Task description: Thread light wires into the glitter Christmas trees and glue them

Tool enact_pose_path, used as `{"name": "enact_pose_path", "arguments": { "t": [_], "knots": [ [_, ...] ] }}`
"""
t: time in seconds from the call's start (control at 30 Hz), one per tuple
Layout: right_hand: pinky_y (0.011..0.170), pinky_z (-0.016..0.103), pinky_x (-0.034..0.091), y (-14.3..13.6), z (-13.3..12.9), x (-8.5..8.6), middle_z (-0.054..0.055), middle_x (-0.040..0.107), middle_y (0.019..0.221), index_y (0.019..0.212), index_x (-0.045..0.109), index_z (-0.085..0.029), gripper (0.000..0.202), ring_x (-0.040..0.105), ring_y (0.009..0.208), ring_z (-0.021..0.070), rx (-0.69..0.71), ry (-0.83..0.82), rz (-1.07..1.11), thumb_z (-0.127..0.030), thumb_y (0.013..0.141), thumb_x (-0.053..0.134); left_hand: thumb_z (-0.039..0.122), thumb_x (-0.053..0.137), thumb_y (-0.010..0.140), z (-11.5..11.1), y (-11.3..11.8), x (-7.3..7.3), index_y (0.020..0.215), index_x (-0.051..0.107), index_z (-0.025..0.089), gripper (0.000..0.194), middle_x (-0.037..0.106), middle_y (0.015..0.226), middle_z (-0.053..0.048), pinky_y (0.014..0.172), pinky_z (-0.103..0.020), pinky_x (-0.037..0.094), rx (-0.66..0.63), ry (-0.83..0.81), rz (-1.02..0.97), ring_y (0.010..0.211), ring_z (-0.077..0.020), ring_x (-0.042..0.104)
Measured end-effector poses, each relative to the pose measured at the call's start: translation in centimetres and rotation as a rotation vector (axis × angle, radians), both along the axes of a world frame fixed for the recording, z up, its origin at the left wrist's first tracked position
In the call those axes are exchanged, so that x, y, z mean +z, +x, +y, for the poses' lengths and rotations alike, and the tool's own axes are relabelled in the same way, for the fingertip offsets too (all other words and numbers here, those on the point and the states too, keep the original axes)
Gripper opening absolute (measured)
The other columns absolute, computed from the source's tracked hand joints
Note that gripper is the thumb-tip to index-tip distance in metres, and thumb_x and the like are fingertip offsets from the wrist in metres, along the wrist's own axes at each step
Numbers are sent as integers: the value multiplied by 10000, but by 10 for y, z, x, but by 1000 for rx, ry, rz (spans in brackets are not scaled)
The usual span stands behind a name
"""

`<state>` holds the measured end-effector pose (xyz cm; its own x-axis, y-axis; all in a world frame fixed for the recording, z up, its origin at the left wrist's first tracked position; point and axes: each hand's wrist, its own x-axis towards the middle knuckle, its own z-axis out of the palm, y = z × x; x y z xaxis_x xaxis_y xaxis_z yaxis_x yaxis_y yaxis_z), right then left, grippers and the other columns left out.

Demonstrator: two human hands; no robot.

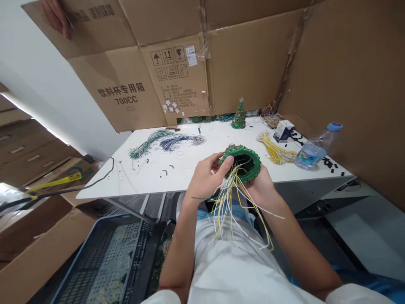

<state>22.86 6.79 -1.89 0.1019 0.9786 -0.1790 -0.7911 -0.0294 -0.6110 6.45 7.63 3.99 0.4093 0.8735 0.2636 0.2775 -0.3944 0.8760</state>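
Held between both hands is a green ornamental Christmas tree [257,159], tilted so its hollow base faces me. A loose bunch of yellow and white wires [232,190], with a green one among them, hangs out of that opening toward my lap. My left hand [209,171] grips the tree's left side, its thumb across the rim. My right hand [262,185] supports it from the right and below, its fingers mostly hidden behind the base. Farther back on the table, a finished-looking small Christmas tree [238,116] with a star on top stands upright.
On the white table [177,181] lie green wires [148,143], blue wires [180,141] and yellow wires [275,150]. A small box [284,131] and a water bottle [316,147] stand right. Cardboard [247,63] walls the back. A blue crate [95,236] sits lower left. Another person's hand [57,17] shows upper left.
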Motion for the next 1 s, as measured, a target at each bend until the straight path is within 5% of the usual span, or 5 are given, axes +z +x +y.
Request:
{"name": "enact_pose_path", "arguments": {
  "t": [0.17, 0.4, 0.67, 0.83, 1.0],
  "knots": [
    [1016, 456, 677, -1, 1, -6, 29, 888, 1064, 1044, 840, -273, 244, 808, 1131, 287, 28, 25, 47, -375, 964, 634, 536, 680, 1058, -4, 1, 0, 1264, 793, 239, 379, 847, 1114, -51, 895, -377, 568, 84, 129, 52, 943, -212, 736],
    [908, 394, 686, -10, -1, -3, 15, 882, 1105, 1072, 833, -276, 286, 810, 1043, 244, -55, 27, 6, -402, 1014, 582, 278, 826, 962, -12, -6, 5, 1171, 690, 227, 255, 734, 1220, -79, 1038, -458, 552, 320, 606, 122, 1155, -260, 668],
    [758, 308, 617, -15, -7, 1, -25, 863, 976, 1039, 816, -269, 270, 788, 889, 199, -204, -14, -20, -497, 987, 682, 163, 781, 984, -13, -7, 10, 943, 775, 270, 115, 675, 1489, -59, 1121, -521, 570, 117, 847, 177, 1376, -296, 562],
    [831, 288, 603, -16, -8, -1, -40, 854, 1058, 1111, 745, -274, 299, 783, 951, 169, -232, -27, 1, -531, 959, 747, 165, 755, 1015, -10, -7, 8, 1076, 801, 279, 137, 688, 1507, -78, 1157, -561, 561, 127, 955, 226, 1381, -292, 571],
    [807, 293, 594, -23, -9, 0, -50, 818, 991, 1116, 699, -278, 353, 767, 930, 172, -275, 17, -14, -567, 931, 784, 216, 727, 1046, -8, -3, 4, 947, 809, 245, 132, 630, 1620, -79, 1184, -574, 554, 115, 1003, 335, 1451, -314, 533]
  ]
}}
